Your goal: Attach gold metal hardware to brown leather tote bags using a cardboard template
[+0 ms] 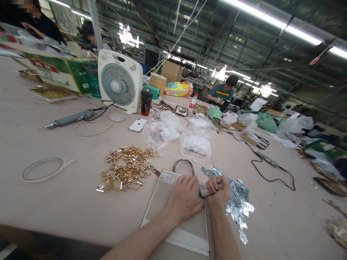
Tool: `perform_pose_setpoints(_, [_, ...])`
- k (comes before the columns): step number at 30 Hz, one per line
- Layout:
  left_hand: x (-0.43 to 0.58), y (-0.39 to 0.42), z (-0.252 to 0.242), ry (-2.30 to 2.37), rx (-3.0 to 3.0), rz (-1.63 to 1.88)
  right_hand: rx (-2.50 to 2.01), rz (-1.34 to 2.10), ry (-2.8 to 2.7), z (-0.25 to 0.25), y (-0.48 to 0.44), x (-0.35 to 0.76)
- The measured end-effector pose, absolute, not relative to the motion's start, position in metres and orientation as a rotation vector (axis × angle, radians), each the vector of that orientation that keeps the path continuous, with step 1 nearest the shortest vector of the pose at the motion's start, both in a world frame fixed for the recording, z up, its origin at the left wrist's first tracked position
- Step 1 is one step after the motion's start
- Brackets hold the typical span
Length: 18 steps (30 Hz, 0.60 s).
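L grip spread on panel; R grip clenched on handle; gold fittings to L, silver plates to R; apple-logo phone beyond.

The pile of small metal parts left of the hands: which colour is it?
Gold-coloured; the pile shows in the head view.

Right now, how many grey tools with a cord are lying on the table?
2. One grey tool is left of the fan; another grey tool is right of the silver plates. Others may be hidden.
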<state>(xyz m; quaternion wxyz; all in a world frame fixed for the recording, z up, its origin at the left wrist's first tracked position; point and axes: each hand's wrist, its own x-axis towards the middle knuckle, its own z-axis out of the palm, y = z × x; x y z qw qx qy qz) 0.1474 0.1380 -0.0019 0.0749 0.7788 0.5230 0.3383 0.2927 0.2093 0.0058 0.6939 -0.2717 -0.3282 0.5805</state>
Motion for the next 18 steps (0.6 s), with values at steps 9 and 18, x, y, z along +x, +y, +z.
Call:
perform_pose_setpoints(9, [0.114, 0.121, 0.007, 1.500, 2.029, 1.418, -0.576, 1.427, -0.682, -0.003, 0.216, 0.303])
perform_pose_setpoints(18, [0.076, 0.109, -0.003, 1.648, 2.254, 1.147, -0.589, 1.416, -0.700, 0.001, 0.218, 0.298])
